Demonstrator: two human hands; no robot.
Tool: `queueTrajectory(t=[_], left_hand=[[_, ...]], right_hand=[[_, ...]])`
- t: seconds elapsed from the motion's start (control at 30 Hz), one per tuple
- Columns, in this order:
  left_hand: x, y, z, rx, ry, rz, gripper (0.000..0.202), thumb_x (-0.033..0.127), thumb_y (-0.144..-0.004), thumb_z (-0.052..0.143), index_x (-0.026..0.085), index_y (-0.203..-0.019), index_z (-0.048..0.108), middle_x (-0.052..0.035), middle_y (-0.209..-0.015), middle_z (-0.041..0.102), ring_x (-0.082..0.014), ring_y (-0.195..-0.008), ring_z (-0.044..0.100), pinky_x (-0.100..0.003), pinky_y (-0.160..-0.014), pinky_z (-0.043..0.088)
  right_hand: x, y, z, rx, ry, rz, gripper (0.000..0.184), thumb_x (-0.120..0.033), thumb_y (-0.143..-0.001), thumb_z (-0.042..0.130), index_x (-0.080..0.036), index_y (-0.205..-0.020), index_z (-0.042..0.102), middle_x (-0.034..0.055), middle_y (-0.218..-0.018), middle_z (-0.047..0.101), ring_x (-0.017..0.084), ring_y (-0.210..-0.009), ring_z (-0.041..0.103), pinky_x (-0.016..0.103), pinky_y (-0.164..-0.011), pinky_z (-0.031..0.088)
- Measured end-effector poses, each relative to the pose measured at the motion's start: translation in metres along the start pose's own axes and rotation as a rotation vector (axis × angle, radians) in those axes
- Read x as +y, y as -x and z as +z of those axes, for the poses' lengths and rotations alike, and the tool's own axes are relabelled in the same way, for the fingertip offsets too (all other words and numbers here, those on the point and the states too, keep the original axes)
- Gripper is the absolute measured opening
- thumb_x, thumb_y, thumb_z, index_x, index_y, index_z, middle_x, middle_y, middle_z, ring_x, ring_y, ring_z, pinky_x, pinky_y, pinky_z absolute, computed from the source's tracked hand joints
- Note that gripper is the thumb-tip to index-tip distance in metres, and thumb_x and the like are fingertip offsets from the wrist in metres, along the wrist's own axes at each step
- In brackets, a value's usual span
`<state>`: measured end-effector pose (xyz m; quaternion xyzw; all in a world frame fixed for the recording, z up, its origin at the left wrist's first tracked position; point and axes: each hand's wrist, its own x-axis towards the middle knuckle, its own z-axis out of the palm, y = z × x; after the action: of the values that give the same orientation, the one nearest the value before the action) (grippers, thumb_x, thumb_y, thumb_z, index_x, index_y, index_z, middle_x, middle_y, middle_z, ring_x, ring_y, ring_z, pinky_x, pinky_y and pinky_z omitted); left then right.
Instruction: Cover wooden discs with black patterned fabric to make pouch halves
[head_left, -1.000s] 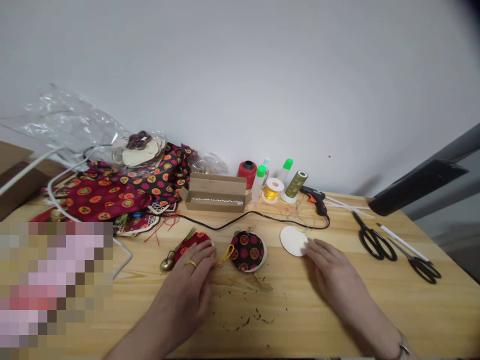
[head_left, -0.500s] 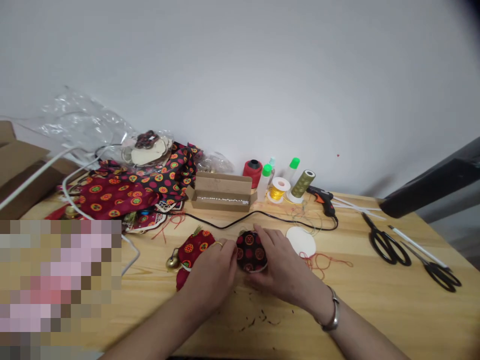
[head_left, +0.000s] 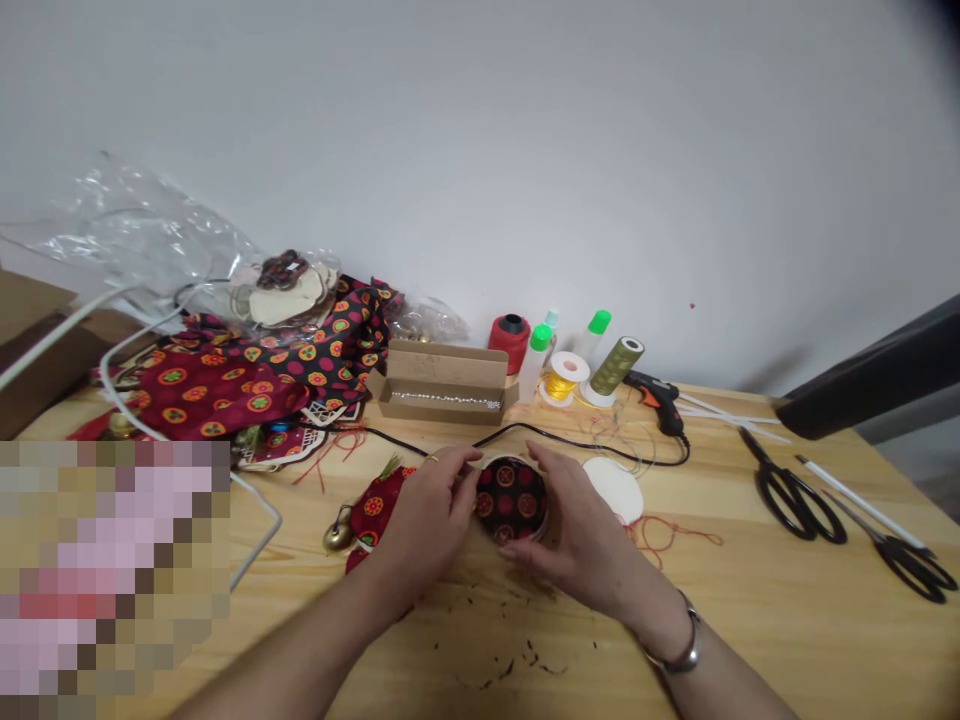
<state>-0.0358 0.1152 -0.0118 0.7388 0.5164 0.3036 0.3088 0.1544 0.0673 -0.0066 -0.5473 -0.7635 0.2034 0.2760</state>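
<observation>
Between my hands is a round disc [head_left: 512,500] covered in black cloth with red and orange medallions, a pale rim showing around it. My right hand [head_left: 581,535] curves about its right side, fingertips at the upper edge and thumb at the lower edge. Curled in at the left edge, my left hand [head_left: 431,515] has its thumb and fingertips against the disc. Partly hidden behind that hand lies a red patterned cloth piece [head_left: 375,505] with a brass bell [head_left: 339,533] at its side. A plain white disc [head_left: 613,488] rests right of my right hand.
Behind stand an open cardboard box [head_left: 446,405] with a bead strand, a red thread cone [head_left: 510,345], green-capped bottles [head_left: 536,360] and thread spools [head_left: 619,368]. A glue gun [head_left: 660,400] and scissors [head_left: 795,500] lie right. Patterned cloth [head_left: 217,390] is heaped left; dark scraps [head_left: 517,660] lie in front.
My right hand has opened wider around the disc, and more of its cloth face and rim shows. My left hand stays at the left edge. The view has shifted slightly.
</observation>
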Motion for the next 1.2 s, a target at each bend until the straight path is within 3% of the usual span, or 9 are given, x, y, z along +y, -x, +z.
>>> queueTrajectory(t=[0.33, 0.57, 0.9, 1.0, 1.07, 1.2], left_hand=[[-0.006, 0.001, 0.005, -0.039, -0.063, -0.107, 0.029, 0.026, -0.086, 0.044, 0.014, -0.106, 0.061, -0.0107, -0.103, 0.071, -0.0235, -0.094, 0.065, -0.037, -0.085, 0.048], [-0.003, 0.003, 0.005, -0.068, -0.059, -0.114, 0.03, 0.027, -0.087, 0.043, 0.015, -0.109, 0.06, -0.0094, -0.105, 0.071, -0.0236, -0.096, 0.065, -0.037, -0.086, 0.048], [-0.002, 0.003, 0.003, -0.016, 0.054, -0.129, 0.026, 0.03, -0.086, 0.046, 0.017, -0.103, 0.061, -0.0098, -0.101, 0.071, -0.024, -0.093, 0.066, -0.038, -0.085, 0.048], [0.001, 0.002, 0.0, 0.022, 0.283, -0.178, 0.028, 0.037, -0.085, 0.052, 0.017, -0.103, 0.061, -0.0089, -0.103, 0.07, -0.0236, -0.095, 0.064, -0.037, -0.085, 0.047], [0.005, 0.0, -0.002, -0.02, 0.598, -0.266, 0.033, 0.041, -0.084, 0.055, 0.017, -0.106, 0.06, -0.0084, -0.105, 0.07, -0.023, -0.098, 0.064, -0.035, -0.086, 0.047], [0.012, 0.0, -0.007, -0.396, 1.294, -0.41, 0.049, 0.054, -0.086, 0.045, 0.015, -0.112, 0.06, -0.0119, -0.108, 0.069, -0.0253, -0.099, 0.064, -0.036, -0.081, 0.049]], right_hand=[[0.011, 0.0, 0.002, -0.048, 0.017, 0.105, 0.103, -0.04, -0.063, 0.081, -0.021, -0.145, 0.021, 0.014, -0.131, 0.047, 0.029, -0.12, 0.045, 0.046, -0.099, 0.042], [0.01, 0.001, 0.007, -0.033, 0.065, 0.04, 0.093, -0.035, -0.069, 0.076, -0.02, -0.144, 0.023, 0.0148, -0.128, 0.049, 0.03, -0.117, 0.046, 0.048, -0.097, 0.042], [0.012, 0.002, 0.006, 0.03, 0.034, 0.004, 0.084, -0.03, -0.074, 0.071, -0.022, -0.143, 0.023, 0.014, -0.123, 0.053, 0.029, -0.112, 0.051, 0.048, -0.091, 0.047], [0.012, 0.001, 0.004, 0.089, 0.019, -0.027, 0.085, -0.034, -0.074, 0.071, -0.023, -0.143, 0.022, 0.0138, -0.126, 0.052, 0.03, -0.113, 0.051, 0.048, -0.092, 0.046], [0.01, 0.001, 0.002, 0.137, 0.002, -0.061, 0.085, -0.035, -0.075, 0.072, -0.025, -0.142, 0.021, 0.0131, -0.127, 0.052, 0.03, -0.112, 0.052, 0.048, -0.092, 0.046], [0.001, 0.001, -0.004, 0.189, -0.033, -0.169, 0.083, -0.036, -0.074, 0.073, -0.029, -0.14, 0.024, 0.0107, -0.126, 0.053, 0.028, -0.109, 0.054, 0.043, -0.088, 0.047]])
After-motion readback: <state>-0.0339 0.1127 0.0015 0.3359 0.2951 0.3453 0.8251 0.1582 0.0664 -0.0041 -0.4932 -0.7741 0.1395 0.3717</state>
